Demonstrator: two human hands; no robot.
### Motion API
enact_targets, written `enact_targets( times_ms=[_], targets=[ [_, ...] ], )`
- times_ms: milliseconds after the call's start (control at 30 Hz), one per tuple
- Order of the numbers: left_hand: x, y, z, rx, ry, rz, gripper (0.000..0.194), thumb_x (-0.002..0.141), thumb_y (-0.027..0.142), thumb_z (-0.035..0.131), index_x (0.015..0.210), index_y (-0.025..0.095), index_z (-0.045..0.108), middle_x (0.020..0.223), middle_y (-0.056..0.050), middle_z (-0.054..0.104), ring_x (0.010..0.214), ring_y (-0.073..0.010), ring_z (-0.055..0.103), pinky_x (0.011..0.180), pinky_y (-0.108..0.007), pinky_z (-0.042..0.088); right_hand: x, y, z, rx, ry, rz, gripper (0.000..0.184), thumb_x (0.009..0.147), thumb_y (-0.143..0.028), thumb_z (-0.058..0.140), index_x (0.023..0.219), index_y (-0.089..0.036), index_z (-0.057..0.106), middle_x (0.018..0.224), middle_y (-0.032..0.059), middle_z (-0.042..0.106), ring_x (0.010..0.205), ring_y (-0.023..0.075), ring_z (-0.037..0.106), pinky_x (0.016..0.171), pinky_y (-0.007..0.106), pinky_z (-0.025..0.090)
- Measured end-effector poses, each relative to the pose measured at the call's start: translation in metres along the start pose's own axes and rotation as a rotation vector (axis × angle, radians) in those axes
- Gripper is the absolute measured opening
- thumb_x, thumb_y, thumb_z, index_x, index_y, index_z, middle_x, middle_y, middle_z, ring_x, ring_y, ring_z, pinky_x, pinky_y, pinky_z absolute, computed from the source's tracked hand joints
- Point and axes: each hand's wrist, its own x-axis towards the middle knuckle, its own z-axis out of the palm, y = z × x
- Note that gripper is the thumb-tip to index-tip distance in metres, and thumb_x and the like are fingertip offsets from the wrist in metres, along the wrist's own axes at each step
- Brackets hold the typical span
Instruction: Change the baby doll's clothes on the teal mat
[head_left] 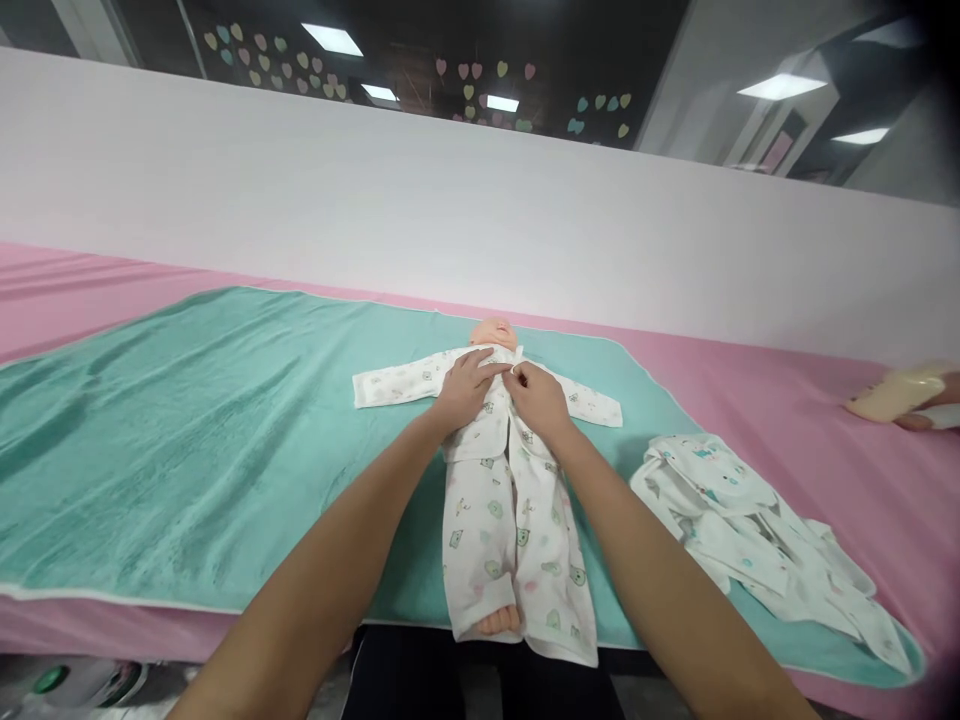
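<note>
A baby doll (493,332) lies on its back in a white baby jacket (480,437) and matching patterned trousers (486,530). The jacket's sleeves are spread out to both sides. My left hand (465,387) rests on the chest of the jacket, its fingers stretched out toward my other hand. Close beside it, just below the doll's neck, my right hand (538,397) is closed in a pinch on the jacket's front edge. The exact spot between those fingertips is hidden. One toy foot (499,620) shows at a trouser hem; the other leg's end is covered.
A teal blanket (225,430) covers much of the pink surface (757,385). Crumpled white baby clothes (739,515) lie at the right. A pale yellow object (892,395), apparently held by another person's hand (941,400), is at the far right. A white wall (420,220) stands behind.
</note>
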Motion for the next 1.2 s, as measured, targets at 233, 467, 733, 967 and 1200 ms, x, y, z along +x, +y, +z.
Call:
enact_targets(
  times_ms=[233, 467, 733, 967, 1200],
  targets=[
    [0.005, 0.004, -0.002, 0.042, -0.037, 0.046, 0.04, 0.091, 0.023, 0.027, 0.118, 0.034, 0.055, 0.134, -0.001, 0.039, 0.126, -0.0221, 0.029, 0.104, -0.044, 0.025, 0.003, 0.025, 0.001, 0.432, -0.053, -0.034, 0.033, 0.085, -0.046, 0.041, 0.07, -0.016, 0.043, 0.065, -0.0032, 0.042, 0.063, 0.0102, 0.039, 0.06, 0.018, 0.031],
    [0.004, 0.016, -0.01, 0.049, -0.017, 0.081, 0.039, 0.089, 0.019, 0.029, 0.113, 0.031, 0.057, 0.134, 0.0, 0.04, 0.126, -0.0204, 0.029, 0.105, -0.042, 0.026, -0.005, 0.015, 0.0, 0.288, 0.105, 0.036, 0.031, 0.086, -0.043, 0.042, 0.07, -0.016, 0.041, 0.065, -0.0031, 0.044, 0.061, 0.0106, 0.039, 0.058, 0.02, 0.028],
    [-0.004, 0.036, -0.018, -0.079, -0.072, 0.051, 0.022, 0.078, 0.015, 0.042, 0.079, 0.023, 0.063, 0.127, 0.002, 0.049, 0.123, -0.0193, 0.035, 0.106, -0.038, 0.029, -0.039, -0.003, -0.014, -0.184, 0.032, -0.137, 0.027, 0.08, -0.038, 0.054, 0.068, -0.016, 0.043, 0.071, 0.0002, 0.049, 0.066, 0.0129, 0.041, 0.054, 0.023, 0.018],
    [-0.008, 0.039, -0.019, -0.114, -0.093, 0.031, 0.016, 0.078, 0.021, 0.047, 0.081, 0.024, 0.063, 0.129, 0.003, 0.047, 0.123, -0.0204, 0.034, 0.106, -0.039, 0.028, -0.036, 0.002, -0.02, -0.05, -0.053, -0.225, 0.016, 0.079, -0.021, 0.049, 0.065, -0.016, 0.045, 0.07, -0.0013, 0.05, 0.067, 0.011, 0.043, 0.056, 0.022, 0.024],
    [-0.008, 0.041, -0.019, -0.118, -0.095, 0.014, 0.016, 0.082, 0.027, 0.048, 0.083, 0.024, 0.064, 0.129, 0.002, 0.048, 0.124, -0.021, 0.033, 0.106, -0.04, 0.028, -0.029, 0.016, -0.027, 0.393, -0.237, -0.112, 0.016, 0.078, -0.027, 0.045, 0.067, -0.016, 0.05, 0.062, -0.0032, 0.047, 0.058, 0.0094, 0.041, 0.054, 0.019, 0.03]
  ],
)
